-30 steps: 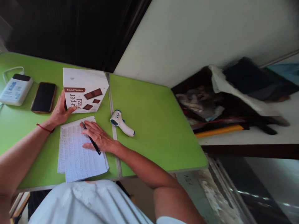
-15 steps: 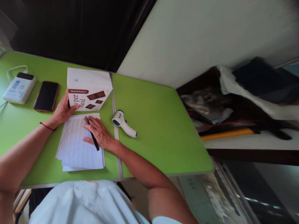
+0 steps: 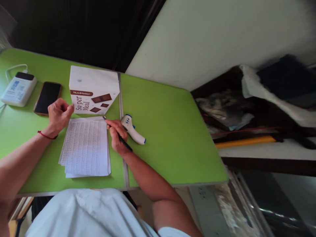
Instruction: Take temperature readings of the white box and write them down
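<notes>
My right hand (image 3: 118, 135) grips a black pen (image 3: 125, 143), its tip near the top right corner of a stack of paper sheets (image 3: 85, 148) covered in small rows of writing or print. My left hand (image 3: 59, 113) is curled closed beside the lower left corner of a white box (image 3: 95, 79) marked "NutriMotion Su-per Meal"; nothing shows in its fingers. The box stands upright just behind the sheets. Right beside my right hand lies a white and blue infrared thermometer (image 3: 134, 131), partly covered by the fingers. A dark phone (image 3: 47, 97) lies left of my left hand.
A white power bank (image 3: 18, 90) with a cable sits at the far left of the green table (image 3: 172, 138). A dark panel and a pale wall (image 3: 197, 39) rise behind. To the right, a shelf holds cloths, plastic bags and a yellow bar (image 3: 247, 142).
My left hand has let go of the box's side and curled up at its corner. My right hand has moved off the sheets to the right and now holds the pen in a writing grip.
</notes>
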`<state>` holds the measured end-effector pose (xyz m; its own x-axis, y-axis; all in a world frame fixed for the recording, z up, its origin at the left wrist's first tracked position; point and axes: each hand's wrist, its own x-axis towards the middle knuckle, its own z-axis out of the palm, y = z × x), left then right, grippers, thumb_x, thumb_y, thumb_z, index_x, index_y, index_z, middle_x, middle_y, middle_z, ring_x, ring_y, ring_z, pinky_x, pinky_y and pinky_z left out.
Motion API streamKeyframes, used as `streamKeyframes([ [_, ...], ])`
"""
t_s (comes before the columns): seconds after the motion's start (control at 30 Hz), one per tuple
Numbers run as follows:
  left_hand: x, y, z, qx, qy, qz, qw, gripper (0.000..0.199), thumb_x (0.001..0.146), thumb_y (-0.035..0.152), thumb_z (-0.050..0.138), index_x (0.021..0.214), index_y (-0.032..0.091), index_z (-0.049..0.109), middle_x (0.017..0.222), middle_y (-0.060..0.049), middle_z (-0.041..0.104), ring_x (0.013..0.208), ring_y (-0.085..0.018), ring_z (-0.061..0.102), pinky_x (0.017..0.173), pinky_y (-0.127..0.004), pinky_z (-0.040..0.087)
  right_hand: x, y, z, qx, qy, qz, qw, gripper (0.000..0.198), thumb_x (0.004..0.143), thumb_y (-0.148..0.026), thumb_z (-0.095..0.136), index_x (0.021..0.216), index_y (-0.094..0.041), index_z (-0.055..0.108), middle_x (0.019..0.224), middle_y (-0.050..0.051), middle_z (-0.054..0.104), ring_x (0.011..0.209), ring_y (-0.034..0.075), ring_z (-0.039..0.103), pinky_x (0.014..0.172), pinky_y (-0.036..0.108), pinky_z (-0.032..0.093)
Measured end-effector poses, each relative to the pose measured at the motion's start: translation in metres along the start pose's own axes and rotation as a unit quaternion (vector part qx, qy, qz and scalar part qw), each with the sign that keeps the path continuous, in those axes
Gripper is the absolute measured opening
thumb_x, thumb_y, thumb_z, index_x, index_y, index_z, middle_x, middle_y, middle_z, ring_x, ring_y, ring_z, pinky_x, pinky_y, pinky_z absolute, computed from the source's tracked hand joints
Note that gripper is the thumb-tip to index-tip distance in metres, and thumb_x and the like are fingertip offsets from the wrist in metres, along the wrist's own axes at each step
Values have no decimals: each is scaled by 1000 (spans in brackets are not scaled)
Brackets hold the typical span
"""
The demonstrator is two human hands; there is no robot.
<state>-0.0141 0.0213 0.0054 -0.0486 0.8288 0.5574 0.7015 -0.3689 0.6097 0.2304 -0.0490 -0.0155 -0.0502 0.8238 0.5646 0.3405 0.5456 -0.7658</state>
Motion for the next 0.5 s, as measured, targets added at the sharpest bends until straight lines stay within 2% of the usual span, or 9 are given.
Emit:
streamKeyframes([
  [0.1, -5, 19, -5, -39, -54, 131, 989, 41, 87, 30, 59, 53, 20, 38, 45, 6, 41, 40, -8, 36, 41, -26, 28, 0, 8, -1, 72, 46, 109, 990, 27, 97, -38, 45, 101, -23, 67, 79, 1, 65, 72, 15, 62, 66, 31, 53],
  [0.17, -12, 33, -3, -63, -144, 242, 957, 38, 86, 31, 60, 54, 20, 44, 49, 4, 49, 42, -9, 43, 43, -25, 33, 1, 16, 1, 102, 71, 166, 978, 21, 92, -40, 53, 92, -23, 64, 69, -2, 59, 62, 14, 57, 59, 29, 50],
  [0.23, -20, 44, 2, -66, -250, 325, 910, 26, 89, 33, 59, 68, 19, 59, 69, -1, 66, 58, -13, 59, 57, -27, 47, 1, 22, 4, 108, 93, 196, 970, 18, 84, -40, 63, 85, -22, 60, 67, -3, 57, 59, 13, 54, 56, 27, 47],
  [0.27, -25, 49, 5, -56, -296, 351, 887, 21, 90, 35, 59, 82, 18, 66, 88, -6, 72, 75, -18, 67, 70, -31, 53, 1, 24, 5, 109, 99, 203, 968, 18, 81, -39, 65, 83, -23, 58, 67, -4, 56, 58, 12, 53, 55, 27, 46],
  [0.3, -29, 51, 7, -38, -336, 366, 867, 25, 90, 38, 59, 98, 16, 68, 109, -12, 72, 96, -24, 68, 85, -37, 53, 1, 25, 5, 111, 101, 208, 966, 19, 80, -39, 66, 81, -23, 56, 65, -4, 55, 57, 12, 52, 54, 26, 45],
  [0.37, -36, 53, 12, 7, -395, 368, 842, 54, 88, 48, 63, 126, 10, 60, 140, -22, 56, 129, -34, 53, 106, -48, 42, 2, 26, 5, 125, 97, 216, 964, 17, 81, -38, 63, 81, -23, 54, 60, -6, 52, 53, 11, 49, 53, 26, 43],
  [0.43, -42, 53, 13, 50, -438, 349, 826, 76, 86, 56, 64, 140, 7, 48, 152, -25, 42, 142, -37, 37, 116, -51, 31, 3, 25, 4, 137, 74, 221, 963, 14, 84, -37, 58, 84, -23, 55, 58, -6, 52, 53, 12, 50, 54, 26, 44],
  [0.5, -48, 54, 12, 86, -467, 329, 816, 81, 86, 57, 64, 144, 5, 44, 155, -25, 37, 146, -37, 31, 119, -51, 26, 4, 24, 4, 131, 43, 225, 965, 13, 85, -35, 55, 88, -23, 58, 62, -4, 57, 58, 13, 54, 59, 27, 47],
])
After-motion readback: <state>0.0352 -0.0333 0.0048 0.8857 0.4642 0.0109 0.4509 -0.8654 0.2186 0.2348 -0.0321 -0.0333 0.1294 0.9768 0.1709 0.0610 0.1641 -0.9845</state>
